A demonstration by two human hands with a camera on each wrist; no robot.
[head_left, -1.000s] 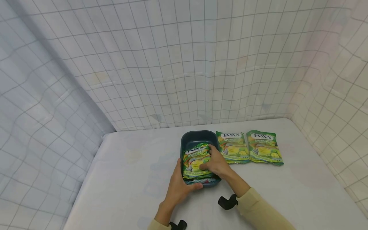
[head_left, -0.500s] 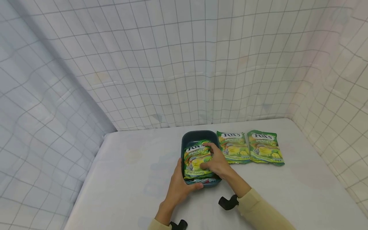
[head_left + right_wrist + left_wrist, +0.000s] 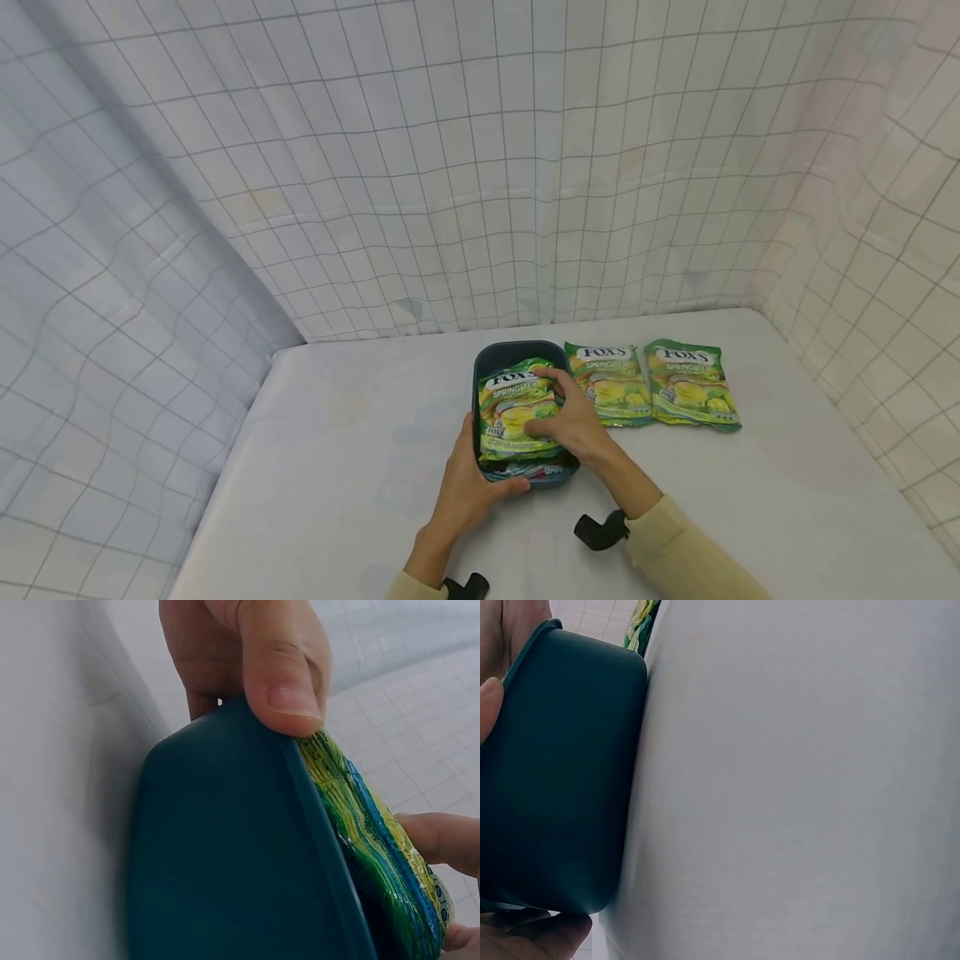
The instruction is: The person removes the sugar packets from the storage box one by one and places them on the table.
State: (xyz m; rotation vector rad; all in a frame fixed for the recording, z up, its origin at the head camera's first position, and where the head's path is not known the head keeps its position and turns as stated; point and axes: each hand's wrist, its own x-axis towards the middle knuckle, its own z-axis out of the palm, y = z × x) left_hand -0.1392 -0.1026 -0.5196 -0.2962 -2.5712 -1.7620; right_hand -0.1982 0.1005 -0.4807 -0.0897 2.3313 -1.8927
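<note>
Right hand (image 3: 573,421) pinches the soft, crinkly, probably light candy bag (image 3: 517,408) over the dark tub (image 3: 483,367) on the tabletop (image 3: 337,467), best gripped by its edges; left hand (image 3: 468,487) clasps the tub's near corner.

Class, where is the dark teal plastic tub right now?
In the head view, the dark teal plastic tub sits mid-table, just left of two green candy bags, between both hands.

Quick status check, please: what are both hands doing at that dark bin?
Left hand grips dark teal plastic bin. Right hand presses green candy bag into it. Two matching green bags beside, nothing blocking.
</note>
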